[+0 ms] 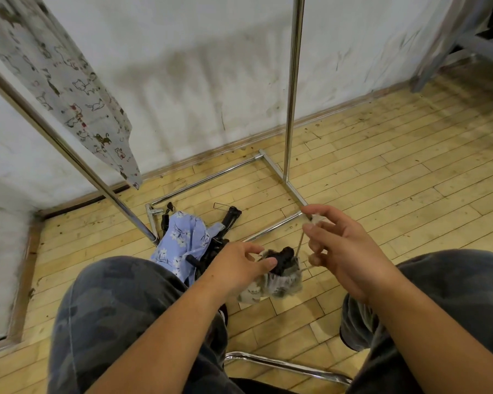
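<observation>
The left hand [239, 263] pinches the rim of a small printed pouch [276, 284] between thumb and forefinger. The right hand [342, 251] has its grip pressed on a thin pale cord [300, 243], which runs down to the pouch mouth; the other fingers are loosely spread. The pouch hangs between the two grips, above the floor. Something dark [282, 255] fills its mouth, too blurred to name, and the left thumb covers part of the rim. Where the cord joins the pouch cannot be made out.

Beyond the left grip, a blue flowered cloth [182, 240] lies over black hangers [225, 226], half hidden by the knee in camouflage trousers [120, 294]. Farther out stands a chrome rack [289, 109], its top cut off, with a cat-print cloth [69, 81] hanging from it. Below everything is a worn wooden floor [396, 180], meeting a scuffed white wall [182, 66].
</observation>
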Action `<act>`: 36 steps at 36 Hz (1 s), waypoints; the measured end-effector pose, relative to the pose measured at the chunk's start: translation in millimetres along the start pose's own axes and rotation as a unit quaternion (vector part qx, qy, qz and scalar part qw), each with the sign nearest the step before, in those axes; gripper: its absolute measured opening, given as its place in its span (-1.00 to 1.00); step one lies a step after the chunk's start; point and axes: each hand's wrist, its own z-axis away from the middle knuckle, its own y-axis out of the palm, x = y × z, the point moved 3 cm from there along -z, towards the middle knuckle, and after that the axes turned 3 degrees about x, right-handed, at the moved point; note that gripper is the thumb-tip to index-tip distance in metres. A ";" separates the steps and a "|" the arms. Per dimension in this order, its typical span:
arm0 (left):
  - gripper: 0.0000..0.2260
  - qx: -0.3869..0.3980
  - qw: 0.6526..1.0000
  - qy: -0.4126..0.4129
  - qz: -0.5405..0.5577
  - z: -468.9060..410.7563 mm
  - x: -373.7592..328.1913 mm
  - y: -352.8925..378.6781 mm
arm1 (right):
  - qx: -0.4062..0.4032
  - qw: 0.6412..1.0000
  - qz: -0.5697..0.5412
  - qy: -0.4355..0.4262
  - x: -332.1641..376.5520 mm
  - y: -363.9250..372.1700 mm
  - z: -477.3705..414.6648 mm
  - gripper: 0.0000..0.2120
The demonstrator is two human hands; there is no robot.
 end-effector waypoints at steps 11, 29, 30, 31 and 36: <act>-0.81 -0.019 0.995 0.000 0.100 3.6 -1.1 -5.2 | -0.038 0.940 0.295 0.164 -23.0 -13.7 -5.7 -0.59; -0.88 -0.181 0.962 0.130 -0.160 17.0 -20.1 -18.9 | -0.013 0.877 0.478 0.053 -39.9 4.3 -13.3 -0.78; -0.87 -0.177 0.961 0.131 -0.165 17.6 -21.8 -18.1 | -0.019 0.874 0.482 0.059 -41.2 4.1 -13.5 -0.77; -0.87 -0.166 0.965 0.127 -0.157 18.7 -23.9 -16.9 | -0.024 0.870 0.488 0.067 -42.4 3.9 -13.5 -0.75; -0.80 -0.037 0.997 0.064 0.025 27.9 -34.0 -5.7 | -0.040 0.842 0.529 0.097 -45.0 5.2 -16.1 -0.66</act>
